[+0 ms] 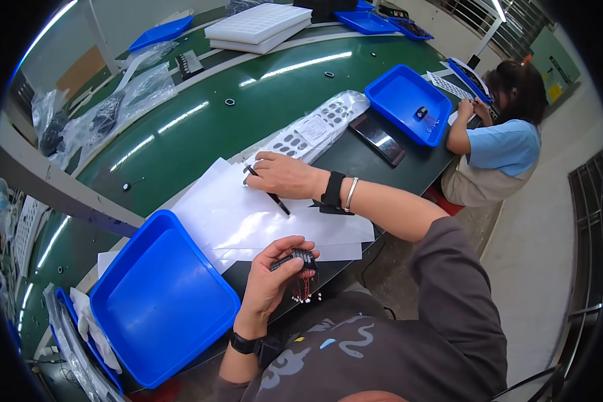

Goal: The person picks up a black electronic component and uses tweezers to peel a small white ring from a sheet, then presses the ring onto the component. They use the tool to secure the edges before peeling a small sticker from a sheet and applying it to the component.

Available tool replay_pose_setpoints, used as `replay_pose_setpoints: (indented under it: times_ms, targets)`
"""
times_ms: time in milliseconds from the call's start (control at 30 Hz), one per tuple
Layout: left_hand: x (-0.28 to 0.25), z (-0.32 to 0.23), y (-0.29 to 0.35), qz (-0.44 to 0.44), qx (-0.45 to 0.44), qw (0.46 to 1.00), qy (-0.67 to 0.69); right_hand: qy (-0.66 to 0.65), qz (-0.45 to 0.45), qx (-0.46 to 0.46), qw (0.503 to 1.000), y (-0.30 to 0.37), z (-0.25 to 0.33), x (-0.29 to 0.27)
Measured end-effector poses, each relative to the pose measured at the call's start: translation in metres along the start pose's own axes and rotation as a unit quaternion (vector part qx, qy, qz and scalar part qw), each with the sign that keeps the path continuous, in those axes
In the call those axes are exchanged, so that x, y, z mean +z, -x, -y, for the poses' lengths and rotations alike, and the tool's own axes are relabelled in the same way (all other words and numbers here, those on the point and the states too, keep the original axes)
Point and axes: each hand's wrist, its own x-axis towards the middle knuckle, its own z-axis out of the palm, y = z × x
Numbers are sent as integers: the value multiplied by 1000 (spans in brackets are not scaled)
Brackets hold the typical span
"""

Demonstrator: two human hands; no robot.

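In my left hand (266,278), closed near my body, is a small stack of black plastic parts (303,258). Thin red wires (304,287) with white plugs hang from them. Over white paper sheets (228,208), my right hand (281,177) has its fingers closed around a black pen (279,203). The pen's lower end points toward my body. The right fingertips are beside the near end of a clear plastic bag (321,127) holding a white sheet with dark oval pieces; whether they touch it is hidden.
An empty-looking blue tray (164,295) stands at the left. A phone (378,139) lies beside another blue tray (409,87), which holds a wired black part (421,112). A co-worker (499,147) sits at the right. White foam trays (258,27) lie beyond the green conveyor belt (201,127).
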Motion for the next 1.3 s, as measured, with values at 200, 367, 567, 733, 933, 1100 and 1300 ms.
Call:
replay_pose_setpoints:
  times_ms: [200, 367, 567, 733, 933, 1100, 1300]
  targets:
    - [-3, 4, -3, 4, 9, 1000, -21, -191, -226, 95, 950, -33, 36, -45]
    - [-2, 5, -2, 4, 20, 999, -35, -415, -469, 184, 757, -27, 11, -127]
    - [3, 0, 1, -34, 31, 999, 8, -24, -511, 285, 811, 34, -22, -222]
    - [0, -3, 11, 28, 61, 997, 49, -326, -281, 133, 893, 47, 42, -193]
    - [-4, -9, 26, 172, 48, 983, 49, -332, -46, 214, 917, 80, 112, -78]
    - [-9, -12, 23, 168, -26, 982, -82, -493, -153, 356, 779, 106, 133, -62]
    - [-6, -10, 18, 199, -79, 964, -155, -305, -68, 266, 912, 102, 124, -56]
